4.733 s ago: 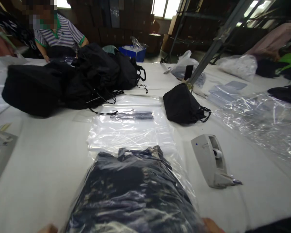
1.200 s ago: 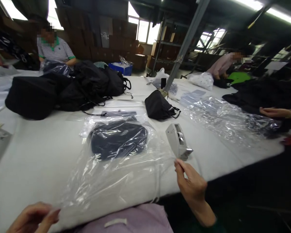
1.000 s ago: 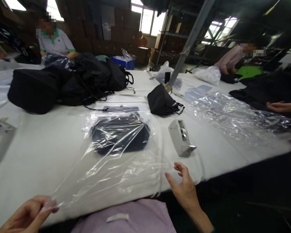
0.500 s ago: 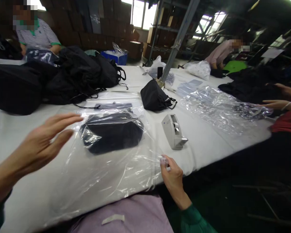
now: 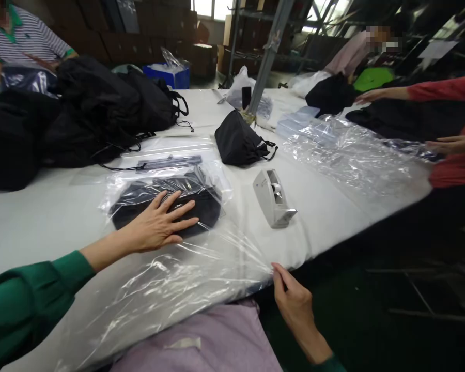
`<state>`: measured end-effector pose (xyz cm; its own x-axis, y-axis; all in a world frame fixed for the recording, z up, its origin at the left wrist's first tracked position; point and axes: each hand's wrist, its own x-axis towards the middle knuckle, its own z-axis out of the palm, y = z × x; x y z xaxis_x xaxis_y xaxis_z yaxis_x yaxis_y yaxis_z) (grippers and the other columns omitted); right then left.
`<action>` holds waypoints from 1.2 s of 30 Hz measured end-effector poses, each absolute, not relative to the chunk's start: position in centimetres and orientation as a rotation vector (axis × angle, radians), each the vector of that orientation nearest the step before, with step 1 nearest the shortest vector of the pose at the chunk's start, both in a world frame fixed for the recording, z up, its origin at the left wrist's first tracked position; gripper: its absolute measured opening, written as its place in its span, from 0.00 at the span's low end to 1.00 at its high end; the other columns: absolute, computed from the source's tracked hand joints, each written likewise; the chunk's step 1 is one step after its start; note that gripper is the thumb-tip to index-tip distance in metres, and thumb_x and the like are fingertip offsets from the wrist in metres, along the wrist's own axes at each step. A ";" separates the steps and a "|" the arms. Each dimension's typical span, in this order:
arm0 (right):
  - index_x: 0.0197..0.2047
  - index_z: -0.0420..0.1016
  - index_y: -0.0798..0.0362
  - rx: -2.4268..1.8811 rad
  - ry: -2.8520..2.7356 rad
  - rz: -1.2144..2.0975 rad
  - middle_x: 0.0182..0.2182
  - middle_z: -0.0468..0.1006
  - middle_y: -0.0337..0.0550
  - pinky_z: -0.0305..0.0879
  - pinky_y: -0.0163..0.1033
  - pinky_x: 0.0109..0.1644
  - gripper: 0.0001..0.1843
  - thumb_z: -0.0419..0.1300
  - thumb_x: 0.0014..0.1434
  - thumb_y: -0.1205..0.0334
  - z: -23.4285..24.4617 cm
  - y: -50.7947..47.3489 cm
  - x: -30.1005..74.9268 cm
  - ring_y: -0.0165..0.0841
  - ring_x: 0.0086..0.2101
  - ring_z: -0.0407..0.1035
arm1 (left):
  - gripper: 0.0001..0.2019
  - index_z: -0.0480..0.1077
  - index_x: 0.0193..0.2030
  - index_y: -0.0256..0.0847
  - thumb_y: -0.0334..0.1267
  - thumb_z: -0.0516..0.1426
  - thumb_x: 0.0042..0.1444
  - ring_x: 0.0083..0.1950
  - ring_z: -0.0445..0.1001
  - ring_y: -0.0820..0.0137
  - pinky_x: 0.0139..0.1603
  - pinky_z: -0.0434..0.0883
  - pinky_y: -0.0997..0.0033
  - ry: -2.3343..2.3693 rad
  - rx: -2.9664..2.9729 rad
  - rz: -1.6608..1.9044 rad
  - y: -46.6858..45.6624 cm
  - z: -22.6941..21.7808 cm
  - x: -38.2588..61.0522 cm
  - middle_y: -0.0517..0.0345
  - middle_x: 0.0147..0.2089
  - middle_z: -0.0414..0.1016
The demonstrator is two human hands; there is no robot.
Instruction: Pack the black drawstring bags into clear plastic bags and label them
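Pinching the near right corner of a clear plastic bag point(image 5: 170, 284), the right grip point(image 5: 294, 297) is closed on the film and draws it into taut creases. The left grip point(image 5: 158, 225) is spread flat, fingers apart, palm down on the bag, grasping nothing. Under it, inside the bag, sits a dark folded item point(image 5: 207, 206), at the bag's far end; the loose film runs toward the near edge of the white surface point(image 5: 325, 212). Just past the item shows a printed panel point(image 5: 168, 164) on clear plastic. Right of the bag stands a grey tape dispenser point(image 5: 269, 199), and beyond that a black drawstring pouch point(image 5: 238, 138). Far left is a heap of black bags point(image 5: 101, 98); at right lie crumpled clear sheets point(image 5: 352, 160). A metal post point(image 5: 269, 57) rises behind the pouch, a dark phone point(image 5: 246, 96) beside it. Farther out are 3 people: in red sleeves point(image 5: 449, 88) at right, in a striped shirt point(image 5: 34, 39) at left, and in pink point(image 5: 349, 51), leaning, farther back.
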<state>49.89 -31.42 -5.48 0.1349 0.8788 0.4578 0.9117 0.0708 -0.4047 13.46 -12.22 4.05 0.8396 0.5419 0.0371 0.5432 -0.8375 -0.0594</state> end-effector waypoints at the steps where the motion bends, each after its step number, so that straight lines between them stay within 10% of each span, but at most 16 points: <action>1: 0.47 0.78 0.57 -1.776 -1.744 -0.040 0.41 0.83 0.51 0.78 0.44 0.46 0.15 0.52 0.67 0.63 -5.6 -31.3 50.3 0.42 0.38 0.80 | 0.30 0.51 0.70 0.62 0.57 0.51 0.63 0.75 0.35 0.45 0.69 0.34 0.38 -0.840 -2.956 -0.044 -12.8 3.7 13.4 0.57 0.76 0.42; 9: 0.47 0.79 0.57 -1.632 -1.987 0.190 0.41 0.83 0.53 0.78 0.46 0.47 0.18 0.49 0.66 0.61 -6.9 -29.6 53.4 0.42 0.39 0.79 | 0.30 0.50 0.71 0.54 0.55 0.49 0.65 0.74 0.46 0.51 0.71 0.47 0.47 -0.857 -3.303 0.176 -20.1 -3.7 11.0 0.50 0.75 0.42; 16: 0.57 0.73 0.51 -1.525 -2.029 0.436 0.51 0.78 0.50 0.71 0.48 0.57 0.21 0.56 0.62 0.58 3.6 -25.5 53.4 0.43 0.50 0.74 | 0.21 0.71 0.58 0.45 0.45 0.42 0.71 0.62 0.70 0.65 0.62 0.67 0.66 -1.369 -3.806 -0.463 -19.4 3.5 11.2 0.53 0.62 0.71; 21: 0.54 0.75 0.52 -0.833 -2.285 0.917 0.52 0.78 0.49 0.69 0.44 0.58 0.16 0.54 0.66 0.59 8.8 -18.5 44.5 0.39 0.53 0.72 | 0.20 0.67 0.62 0.46 0.46 0.48 0.68 0.64 0.66 0.62 0.64 0.65 0.61 -1.410 -3.550 -0.642 -15.9 4.1 12.5 0.54 0.64 0.69; 29: 0.54 0.76 0.52 -0.811 -2.537 1.120 0.51 0.79 0.47 0.66 0.44 0.59 0.20 0.49 0.70 0.55 -1.9 -12.1 42.4 0.39 0.52 0.72 | 0.29 0.46 0.72 0.51 0.49 0.49 0.67 0.75 0.42 0.53 0.71 0.50 0.49 -1.154 -3.415 -0.089 -18.7 -5.5 6.8 0.50 0.76 0.34; 36: 0.56 0.74 0.53 -0.898 -2.487 1.186 0.54 0.76 0.50 0.64 0.47 0.60 0.21 0.49 0.69 0.52 -4.8 -11.7 45.2 0.40 0.54 0.70 | 0.38 0.40 0.74 0.45 0.53 0.52 0.64 0.73 0.50 0.56 0.71 0.53 0.54 -1.533 -3.419 -0.188 -21.4 -6.8 2.0 0.48 0.74 0.47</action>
